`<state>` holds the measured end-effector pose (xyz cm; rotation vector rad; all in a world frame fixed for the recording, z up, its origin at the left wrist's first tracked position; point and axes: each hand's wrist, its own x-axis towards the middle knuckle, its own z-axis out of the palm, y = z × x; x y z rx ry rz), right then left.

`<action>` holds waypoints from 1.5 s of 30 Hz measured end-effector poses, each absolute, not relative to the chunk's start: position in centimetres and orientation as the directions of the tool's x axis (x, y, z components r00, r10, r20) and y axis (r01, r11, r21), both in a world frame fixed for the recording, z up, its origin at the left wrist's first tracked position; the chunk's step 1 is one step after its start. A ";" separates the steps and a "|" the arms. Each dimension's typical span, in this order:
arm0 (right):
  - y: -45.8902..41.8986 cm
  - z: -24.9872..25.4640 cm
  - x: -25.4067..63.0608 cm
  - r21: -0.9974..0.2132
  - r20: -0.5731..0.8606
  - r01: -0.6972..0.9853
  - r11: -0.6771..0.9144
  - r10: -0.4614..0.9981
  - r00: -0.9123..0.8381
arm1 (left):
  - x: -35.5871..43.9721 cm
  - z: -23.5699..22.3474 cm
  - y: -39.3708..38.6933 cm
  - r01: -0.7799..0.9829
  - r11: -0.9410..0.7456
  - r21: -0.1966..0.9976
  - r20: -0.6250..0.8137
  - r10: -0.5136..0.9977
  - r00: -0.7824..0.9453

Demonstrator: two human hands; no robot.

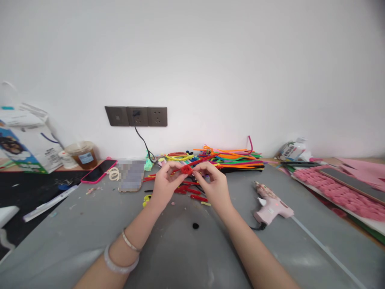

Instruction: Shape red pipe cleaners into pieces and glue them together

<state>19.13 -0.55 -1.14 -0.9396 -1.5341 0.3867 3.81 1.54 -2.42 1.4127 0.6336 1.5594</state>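
Between my two hands is a red pipe cleaner (187,170), wound into a small fuzzy cluster with a loose length slanting up to the right. My left hand (166,181) pinches the cluster from the left. My right hand (213,182) grips its right side between thumb and fingertips. Under and behind the hands lie more red pipe cleaner pieces (197,198), partly hidden by my fingers. A yellow curled piece (146,200) rests beside my left wrist. Nearer to me on the mat is a small black disc (195,226).
Colourful pipe cleaners (237,160) lie along the wall. A pink glue gun (272,206) with a cord rests at right, near a pink bumpy sheet (337,188). At left are a pink-edged phone (99,171), a lidded cup (86,155) and a carton (33,140). A plug sits in the wall socket (136,116).
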 end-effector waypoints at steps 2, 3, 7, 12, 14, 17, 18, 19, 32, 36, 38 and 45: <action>-0.6 -1.0 19.2 -0.699 0.679 0.353 0.622 0.732 0.056 | 3.8 -2.4 1.5 -0.271 -0.486 0.831 0.520 0.852 0.067; -0.6 -1.0 19.2 -0.694 0.683 0.357 0.625 0.729 0.052 | 3.8 -2.4 1.5 -0.264 -0.501 0.824 0.534 0.843 0.067; -0.7 -1.0 19.3 -0.680 0.697 0.353 0.643 0.715 0.040 | 3.8 -2.3 1.4 -0.239 -0.552 0.799 0.582 0.810 0.072; -0.8 -0.9 19.3 -0.664 0.714 0.348 0.662 0.700 0.031 | 3.7 -2.2 1.3 -0.229 -0.571 0.789 0.600 0.795 0.084; -0.8 -0.9 19.3 -0.659 0.718 0.351 0.666 0.695 0.029 | 3.7 -2.1 1.3 -0.228 -0.577 0.784 0.606 0.791 0.085; -0.8 -0.9 19.2 -0.657 0.718 0.355 0.665 0.695 0.029 | 3.7 -2.0 1.3 -0.218 -0.581 0.784 0.608 0.790 0.080; -0.8 -0.9 19.2 -0.658 0.717 0.357 0.663 0.696 0.029 | 3.7 -2.0 1.2 -0.213 -0.581 0.786 0.606 0.791 0.079; -0.8 -0.9 19.2 -0.659 0.716 0.358 0.661 0.697 0.030 | 3.7 -2.0 1.2 -0.208 -0.580 0.787 0.605 0.792 0.078; -0.9 -1.1 19.2 -0.649 0.723 0.365 0.667 0.691 0.023 | 3.6 -2.0 1.3 -0.204 -0.594 0.778 0.619 0.780 0.091; -0.9 -0.9 19.2 -0.640 0.731 0.370 0.673 0.682 0.026 | 3.6 -2.2 1.3 -0.216 -0.595 0.774 0.623 0.776 0.099; -1.0 -0.9 19.2 -0.645 0.726 0.371 0.668 0.687 0.026 | 3.6 -2.2 1.3 -0.215 -0.590 0.778 0.619 0.778 0.103; -1.0 -0.9 19.2 -0.661 0.711 0.375 0.650 0.702 0.037 | 3.6 -2.1 1.3 -0.214 -0.578 0.787 0.605 0.791 0.091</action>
